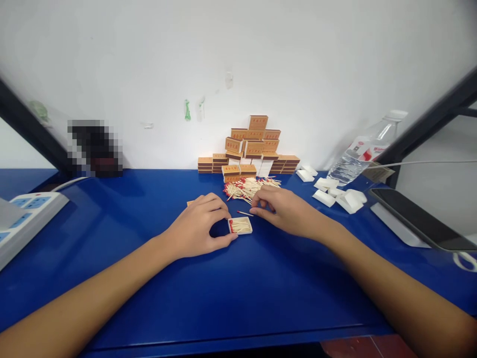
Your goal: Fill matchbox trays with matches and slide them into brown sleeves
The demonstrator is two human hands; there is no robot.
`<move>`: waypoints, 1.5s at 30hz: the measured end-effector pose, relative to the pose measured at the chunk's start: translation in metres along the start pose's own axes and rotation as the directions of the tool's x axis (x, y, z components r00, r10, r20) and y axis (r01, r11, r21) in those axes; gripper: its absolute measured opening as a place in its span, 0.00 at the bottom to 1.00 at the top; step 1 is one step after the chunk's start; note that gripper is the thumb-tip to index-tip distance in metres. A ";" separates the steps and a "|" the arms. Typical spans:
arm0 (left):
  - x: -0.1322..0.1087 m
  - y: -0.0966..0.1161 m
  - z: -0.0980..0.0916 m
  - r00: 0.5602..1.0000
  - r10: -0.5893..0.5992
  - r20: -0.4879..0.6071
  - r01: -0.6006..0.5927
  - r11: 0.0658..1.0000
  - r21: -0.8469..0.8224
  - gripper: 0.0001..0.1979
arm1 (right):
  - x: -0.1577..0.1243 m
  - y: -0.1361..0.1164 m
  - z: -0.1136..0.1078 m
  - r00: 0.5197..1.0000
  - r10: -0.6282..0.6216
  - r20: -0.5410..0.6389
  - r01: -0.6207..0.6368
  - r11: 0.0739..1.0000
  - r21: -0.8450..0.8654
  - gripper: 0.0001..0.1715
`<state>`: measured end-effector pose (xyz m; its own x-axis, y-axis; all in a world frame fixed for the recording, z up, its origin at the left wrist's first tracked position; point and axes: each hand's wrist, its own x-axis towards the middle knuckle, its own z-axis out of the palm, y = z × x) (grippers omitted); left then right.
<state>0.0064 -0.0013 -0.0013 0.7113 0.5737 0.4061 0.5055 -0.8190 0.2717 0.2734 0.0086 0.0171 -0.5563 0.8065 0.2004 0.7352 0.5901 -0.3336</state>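
Observation:
A small white matchbox tray (250,229) lies on the blue table, part filled with red-tipped matches (240,226). My left hand (203,223) curves around its left end, thumb at the near corner and fingers at the far one, closed on it. Just beyond the tray, a single match (244,213) points left from the fingertips of my right hand (285,209), which is closed in a pinch on its plain end. Behind my right fingers spreads a heap of loose matches (242,189). An orange piece (190,203) shows partly behind my left hand.
Orange matchboxes (255,147) are stacked against the wall. Several white trays (350,200) lie at the right, near a leaning water bottle (357,154) and a dark phone (421,216). A power strip (33,219) sits at the left.

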 end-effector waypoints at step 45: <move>0.000 0.000 0.002 1.000 -0.009 0.008 0.009 1.000 0.002 0.14 | 0.003 0.018 0.003 0.983 0.176 0.057 -0.170 0.981 -0.088 0.09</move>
<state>0.0069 -0.0016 -0.0028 0.7103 0.5813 0.3969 0.5128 -0.8137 0.2738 0.2842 0.0213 0.0087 -0.4396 0.8941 0.0857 0.8503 0.4450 -0.2809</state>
